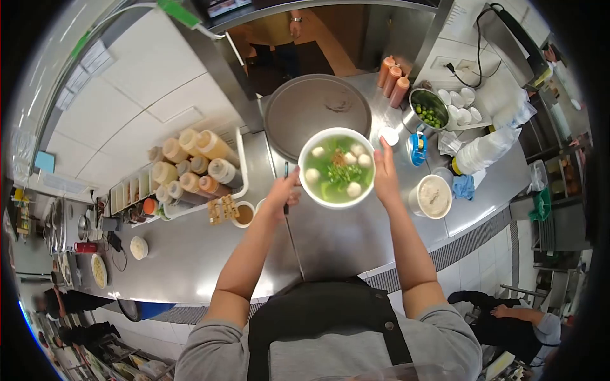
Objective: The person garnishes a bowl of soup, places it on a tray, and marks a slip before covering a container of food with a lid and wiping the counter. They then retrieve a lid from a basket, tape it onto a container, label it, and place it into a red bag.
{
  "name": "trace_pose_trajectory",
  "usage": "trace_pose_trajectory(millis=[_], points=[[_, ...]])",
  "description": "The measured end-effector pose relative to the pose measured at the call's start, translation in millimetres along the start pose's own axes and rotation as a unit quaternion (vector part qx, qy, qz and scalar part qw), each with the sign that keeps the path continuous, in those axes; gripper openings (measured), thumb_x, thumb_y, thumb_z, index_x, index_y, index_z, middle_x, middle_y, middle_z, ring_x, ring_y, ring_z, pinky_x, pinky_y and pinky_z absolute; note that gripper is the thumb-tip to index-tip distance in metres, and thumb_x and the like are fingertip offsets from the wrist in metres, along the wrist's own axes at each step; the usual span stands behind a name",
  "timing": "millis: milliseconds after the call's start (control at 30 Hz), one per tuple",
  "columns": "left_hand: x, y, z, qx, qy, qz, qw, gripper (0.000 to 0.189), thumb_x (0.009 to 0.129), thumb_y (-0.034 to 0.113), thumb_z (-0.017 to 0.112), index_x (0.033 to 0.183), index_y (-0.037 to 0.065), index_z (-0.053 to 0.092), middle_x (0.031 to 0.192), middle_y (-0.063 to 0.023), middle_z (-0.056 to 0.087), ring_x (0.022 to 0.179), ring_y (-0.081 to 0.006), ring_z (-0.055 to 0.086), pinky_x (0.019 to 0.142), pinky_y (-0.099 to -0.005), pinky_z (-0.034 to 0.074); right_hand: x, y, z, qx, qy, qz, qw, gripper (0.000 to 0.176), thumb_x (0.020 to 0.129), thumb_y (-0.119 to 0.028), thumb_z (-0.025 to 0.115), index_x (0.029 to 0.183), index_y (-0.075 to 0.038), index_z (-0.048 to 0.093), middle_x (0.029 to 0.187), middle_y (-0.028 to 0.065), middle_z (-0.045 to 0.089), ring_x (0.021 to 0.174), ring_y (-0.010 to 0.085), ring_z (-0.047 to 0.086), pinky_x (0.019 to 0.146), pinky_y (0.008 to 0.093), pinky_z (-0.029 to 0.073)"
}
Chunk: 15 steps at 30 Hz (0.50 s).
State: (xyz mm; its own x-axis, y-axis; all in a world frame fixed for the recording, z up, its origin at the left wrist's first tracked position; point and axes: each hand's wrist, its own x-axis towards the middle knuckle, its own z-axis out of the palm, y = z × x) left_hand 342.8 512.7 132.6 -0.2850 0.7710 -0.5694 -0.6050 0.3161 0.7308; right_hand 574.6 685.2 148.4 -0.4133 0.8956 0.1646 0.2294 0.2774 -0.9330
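A white bowl [337, 202] of green soup with pale balls and chopped greens is between my two hands, above the steel counter [337, 244]. My left hand [282, 192] is closed round a dark pen-like object [286, 207] and touches the bowl's left rim. The fingers of my right hand [385, 173] are stretched along the bowl's right side. Just beyond the bowl lies a round brown tray [286, 117]. To the right of my right hand stands a white tub [433, 197] with pale contents. A small cup of brown sauce [244, 214] sits left of my left hand.
Squeeze bottles crowd a white bin [240, 159] at the left. Orange bottles [392, 81], a metal pot of green limes [429, 109], a blue tape dispenser [417, 149] and stacked lids [486, 150] stand at the right. Other people [518, 327] are at the edges.
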Motion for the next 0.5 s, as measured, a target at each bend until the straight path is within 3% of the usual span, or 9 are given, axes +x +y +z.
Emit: trace_pose_trajectory(millis=[133,233,367,467,500], points=[[67,33,3,-0.034,-0.028,-0.021,0.999,0.033,0.098,0.042,0.067,0.102,0.01,0.06,0.084,0.0014,0.052,0.048,-0.001,0.031,0.039,-0.0172,0.024,66,28,16,0.017,0.009,0.053,0.998,0.057,0.109,-0.037,0.041,0.155,-0.005,0.033,0.157,0.0222,0.037,0.146,0.0353,0.036,0.119,0.0404,0.028],[114,53,1,-0.024,0.009,-0.029,0.999,0.029,0.099,0.04,0.065,0.106,0.012,0.061,0.086,0.0031,0.052,0.049,-0.0001,0.03,0.039,-0.016,0.024,118,84,42,0.029,0.014,-0.013,0.999,0.057,0.109,-0.039,0.039,0.155,-0.006,0.033,0.156,0.0215,0.04,0.145,0.0363,0.039,0.118,0.0409,0.03],[157,71,-6,0.0,0.01,-0.041,0.999,0.033,0.101,0.043,0.062,0.11,0.011,0.06,0.085,0.005,0.051,0.052,0.0,0.032,0.038,-0.0149,0.026,163,112,69,0.013,0.004,-0.026,1.0,0.056,0.109,-0.039,0.038,0.156,-0.008,0.033,0.153,0.0202,0.046,0.141,0.0371,0.044,0.116,0.0407,0.034],[182,75,-13,0.02,0.014,-0.057,0.998,0.038,0.101,0.046,0.062,0.111,0.01,0.06,0.083,0.0054,0.049,0.052,-0.0006,0.032,0.039,-0.015,0.025,185,124,81,0.02,-0.035,0.03,0.999,0.055,0.109,-0.039,0.038,0.156,-0.011,0.033,0.153,0.0203,0.045,0.141,0.0365,0.045,0.115,0.0405,0.034],[187,74,-14,0.024,0.031,-0.057,0.998,0.039,0.1,0.047,0.061,0.106,0.009,0.059,0.079,0.0064,0.046,0.052,-0.001,0.032,0.039,-0.0154,0.025,194,140,87,0.022,-0.037,0.018,0.999,0.054,0.109,-0.04,0.037,0.156,-0.014,0.034,0.153,0.0206,0.046,0.14,0.0366,0.046,0.114,0.0402,0.035]])
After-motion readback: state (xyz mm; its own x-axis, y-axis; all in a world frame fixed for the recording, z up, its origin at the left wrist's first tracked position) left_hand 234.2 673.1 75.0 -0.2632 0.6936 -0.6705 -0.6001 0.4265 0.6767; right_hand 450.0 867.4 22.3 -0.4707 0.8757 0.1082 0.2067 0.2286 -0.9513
